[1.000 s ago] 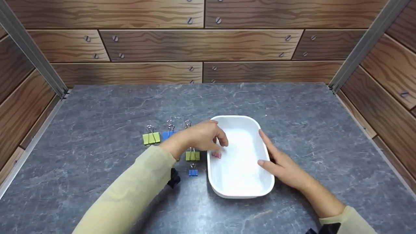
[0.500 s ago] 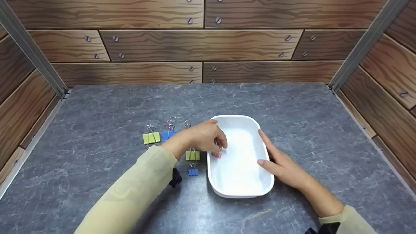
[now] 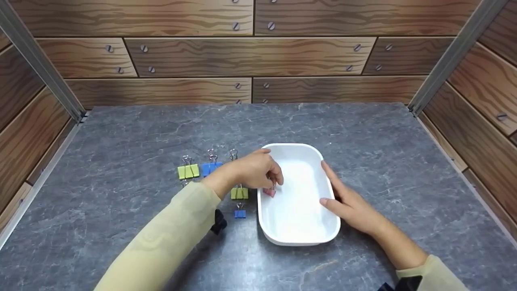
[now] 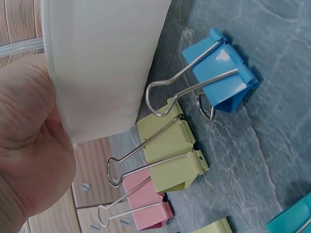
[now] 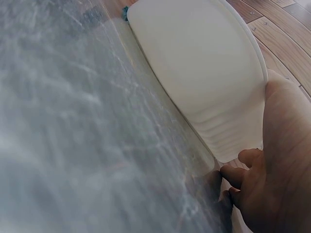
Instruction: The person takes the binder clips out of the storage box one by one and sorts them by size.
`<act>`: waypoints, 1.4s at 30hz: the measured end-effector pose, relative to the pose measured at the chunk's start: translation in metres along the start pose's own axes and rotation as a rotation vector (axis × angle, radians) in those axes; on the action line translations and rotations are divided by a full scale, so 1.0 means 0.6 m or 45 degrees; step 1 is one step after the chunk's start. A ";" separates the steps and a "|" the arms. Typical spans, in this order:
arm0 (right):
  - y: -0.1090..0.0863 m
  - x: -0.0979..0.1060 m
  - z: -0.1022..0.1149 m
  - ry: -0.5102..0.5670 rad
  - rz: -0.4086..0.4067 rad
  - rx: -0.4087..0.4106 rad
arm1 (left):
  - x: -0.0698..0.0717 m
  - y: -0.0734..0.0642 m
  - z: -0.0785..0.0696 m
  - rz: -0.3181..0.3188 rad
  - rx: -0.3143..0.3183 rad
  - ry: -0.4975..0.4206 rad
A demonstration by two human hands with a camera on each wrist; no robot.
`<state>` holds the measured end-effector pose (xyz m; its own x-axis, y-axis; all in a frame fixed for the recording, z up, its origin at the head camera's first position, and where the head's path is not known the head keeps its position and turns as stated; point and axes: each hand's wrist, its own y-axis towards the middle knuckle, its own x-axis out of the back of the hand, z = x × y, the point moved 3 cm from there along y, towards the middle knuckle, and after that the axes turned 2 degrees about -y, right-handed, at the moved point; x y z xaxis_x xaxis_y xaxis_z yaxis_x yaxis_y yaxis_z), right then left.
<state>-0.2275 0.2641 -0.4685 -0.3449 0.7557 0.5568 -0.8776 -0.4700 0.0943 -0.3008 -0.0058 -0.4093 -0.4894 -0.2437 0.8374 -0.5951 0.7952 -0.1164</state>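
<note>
My left hand [image 3: 258, 167] reaches over the left rim of a white plastic tub [image 3: 297, 232]. Its fingertips pinch a small pink binder clip [image 3: 269, 192] low inside, near the tub's left wall. The left wrist view has the tub's outer wall [image 4: 102, 68] hiding those fingertips. On the tub's right side, my right hand [image 3: 349, 208] grips the rim, thumb over the inner edge and fingers along the outside. The right wrist view shows that hand [image 5: 272, 170] against the tub's outer wall [image 5: 204, 73].
Left of the tub, several binder clips stand on the dark marbled table [image 3: 133, 133]: a large green clip [image 3: 188, 171], a blue clip [image 3: 209, 169], a smaller green clip [image 3: 239, 194] and a small blue clip [image 3: 240, 214]. My left forearm covers others. Wood-patterned panels [image 3: 250, 56] enclose the table.
The left fingers have closed in on the pink binder clip, which now sits a little more tilted. The tub and right hand stay nearly in place.
</note>
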 end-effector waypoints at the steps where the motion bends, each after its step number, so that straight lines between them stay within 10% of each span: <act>1: 0.000 0.000 0.000 -0.002 -0.001 0.001 | 0.000 0.000 0.001 -0.009 -0.004 -0.022; 22: 0.000 0.003 0.000 -0.050 -0.025 0.011 | 0.025 -0.035 -0.005 -0.377 -0.016 -0.648; 42: 0.000 0.002 0.001 -0.025 0.005 -0.014 | 0.047 -0.212 0.024 -0.505 0.027 -0.577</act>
<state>-0.2281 0.2648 -0.4674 -0.3418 0.7448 0.5732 -0.8800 -0.4677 0.0829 -0.2480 -0.1220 -0.3782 -0.4476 -0.7358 0.5082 -0.7982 0.5849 0.1440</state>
